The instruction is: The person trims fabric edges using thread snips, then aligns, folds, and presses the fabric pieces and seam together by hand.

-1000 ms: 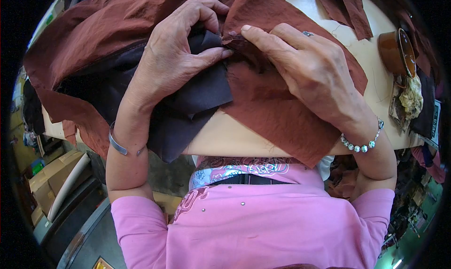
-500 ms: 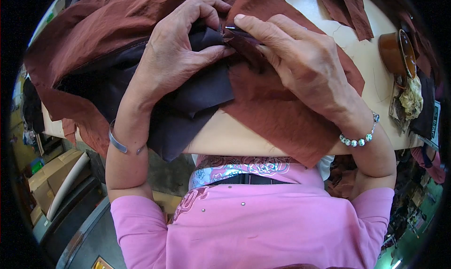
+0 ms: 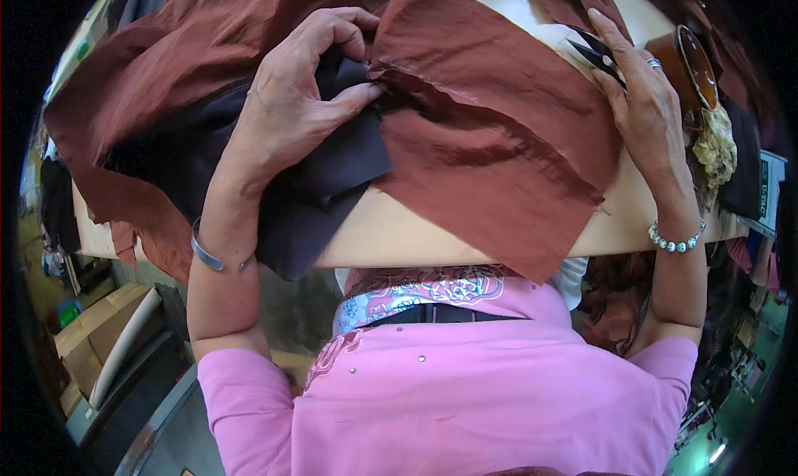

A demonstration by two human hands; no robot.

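Sewing workshop, by appearance: one pale worktable (image 3: 432,231), spread with rust-brown cloth (image 3: 499,177) whose raw edges fray; dark cloth (image 3: 345,156), cut; black snips (image 3: 595,55), one pair; cardboard boxes (image 3: 100,330), low at left; brown fabric (image 3: 615,297), heaped below.

You sit at a pale tabletop (image 3: 424,226). Down to your left stand cardboard boxes (image 3: 96,335), with a long pale tube (image 3: 127,347) beside them and a grey surface (image 3: 173,433) nearer you. To your right, blurred clutter meets a greenish floor (image 3: 742,439) near a bright white light streak (image 3: 717,453).
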